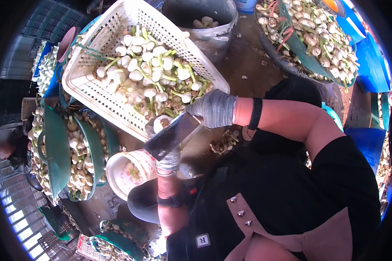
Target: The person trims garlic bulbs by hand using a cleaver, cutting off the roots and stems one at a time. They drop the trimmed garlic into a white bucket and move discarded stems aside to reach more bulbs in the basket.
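My right hand (212, 108), in a grey knit glove, is closed round the handle of a cleaver (172, 135). Its wide dark blade slants down and left, across my left hand (169, 160). The left hand, gloved too and partly hidden behind the blade, holds a garlic bulb (162, 123) at the blade's upper edge. Just beyond both hands is a white perforated plastic crate (89, 89), tilted in view, with many trimmed garlic bulbs (148, 65) inside, some with short green stems.
A white bucket (117, 176) with scraps stands below the crate. Behind it is a grey bucket (222, 37) holding several bulbs. Green tubs (59, 152) of garlic stand at left, a large heaped basin (309, 39) at upper right. A person (8, 150) is at far left.
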A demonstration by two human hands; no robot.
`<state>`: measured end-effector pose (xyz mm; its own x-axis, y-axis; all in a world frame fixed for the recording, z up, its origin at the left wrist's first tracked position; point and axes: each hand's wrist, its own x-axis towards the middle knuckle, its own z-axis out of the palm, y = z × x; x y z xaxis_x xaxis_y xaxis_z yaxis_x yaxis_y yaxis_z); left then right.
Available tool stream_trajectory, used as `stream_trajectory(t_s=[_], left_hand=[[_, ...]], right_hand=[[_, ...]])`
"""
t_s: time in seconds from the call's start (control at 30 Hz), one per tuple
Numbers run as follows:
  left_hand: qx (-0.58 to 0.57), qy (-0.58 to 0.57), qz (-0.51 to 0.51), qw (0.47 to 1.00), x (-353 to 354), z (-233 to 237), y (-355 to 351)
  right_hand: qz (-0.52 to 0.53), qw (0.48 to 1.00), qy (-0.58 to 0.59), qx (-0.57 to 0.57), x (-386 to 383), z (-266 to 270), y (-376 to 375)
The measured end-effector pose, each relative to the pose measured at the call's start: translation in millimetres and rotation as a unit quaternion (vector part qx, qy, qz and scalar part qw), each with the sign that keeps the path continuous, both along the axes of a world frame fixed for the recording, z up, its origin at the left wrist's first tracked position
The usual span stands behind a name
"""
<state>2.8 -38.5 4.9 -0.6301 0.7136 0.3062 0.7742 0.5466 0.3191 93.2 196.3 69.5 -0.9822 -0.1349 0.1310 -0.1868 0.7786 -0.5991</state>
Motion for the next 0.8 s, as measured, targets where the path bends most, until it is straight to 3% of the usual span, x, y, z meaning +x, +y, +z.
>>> stream_trajectory(t_s=[0.07,0.13,0.17,0.2,0.23,0.27,0.3,0.33,0.37,0.4,0.47,0.53,0.57,0.6,0.67,0.7,0.73,0.8], left_hand=[[0.087,-0.113,0.045,0.989,9.6,34.2,16.9],[0.176,-0.163,0.091,0.967,28.5,82.9,24.7],[0.203,-0.155,0.097,0.962,33.4,101.6,19.9],[0.157,-0.209,0.128,0.957,31.5,108.3,-0.5],[0.208,-0.149,0.132,0.958,22.8,126.9,-7.6],[0.102,-0.119,0.241,0.958,10.7,146.7,-29.1],[0.219,-0.209,0.254,0.919,-8.9,140.3,-58.8],[0.040,-0.068,0.277,0.958,-24.1,142.6,-94.9],[-0.232,0.084,0.382,0.891,-39.6,153.7,-126.5],[-0.236,0.082,0.388,0.887,-46.2,162.3,-120.9],[-0.105,0.001,0.310,0.945,-49.9,169.2,-89.9],[-0.059,-0.037,0.244,0.967,-60.1,149.4,-42.4],[0.210,-0.254,0.122,0.936,-71.2,121.3,-25.2],[-0.094,0.018,0.105,0.990,-83.7,113.7,-1.5],[-0.142,-0.053,0.114,0.982,-97.9,90.7,45.9],[-0.220,0.009,0.110,0.969,-117.8,60.3,56.7],[-0.331,-0.042,0.153,0.930,-130.8,49.1,78.0],[-0.388,0.030,0.150,0.909,-166.7,-2.4,84.7]], right_hand=[[-0.008,0.998,-0.053,-0.034,-8.6,-43.8,9.5],[-0.106,0.964,-0.216,0.116,-23.2,-24.7,37.5],[-0.110,0.984,-0.136,-0.033,-17.3,-82.6,59.8],[-0.102,0.985,-0.136,-0.031,-19.2,-81.3,60.7],[-0.135,0.983,-0.108,-0.066,-24.4,-74.4,63.1],[-0.174,0.976,-0.081,-0.107,-27.3,-68.4,62.6],[-0.180,0.969,-0.065,-0.155,-31.4,-62.4,60.1],[-0.184,0.968,-0.064,-0.161,-35.5,-50.5,54.5],[-0.204,0.971,-0.054,-0.115,-35.0,-37.1,46.7],[-0.208,0.976,-0.037,-0.060,-41.7,-22.9,41.3],[-0.200,0.974,-0.052,-0.097,-46.7,-10.6,32.7],[-0.159,0.964,-0.091,-0.194,-48.6,-4.0,26.9],[-0.131,0.985,-0.024,-0.108,-50.0,-10.2,26.0],[-0.130,0.985,-0.022,-0.108,-50.9,-13.3,26.2],[-0.172,0.963,-0.124,-0.168,-52.0,-17.0,27.5],[-0.158,0.974,-0.111,-0.116,-51.9,-4.9,28.4],[-0.160,0.974,-0.111,-0.117,-51.8,-12.2,31.7],[-0.136,0.958,-0.044,-0.249,-50.3,-25.8,38.7]])
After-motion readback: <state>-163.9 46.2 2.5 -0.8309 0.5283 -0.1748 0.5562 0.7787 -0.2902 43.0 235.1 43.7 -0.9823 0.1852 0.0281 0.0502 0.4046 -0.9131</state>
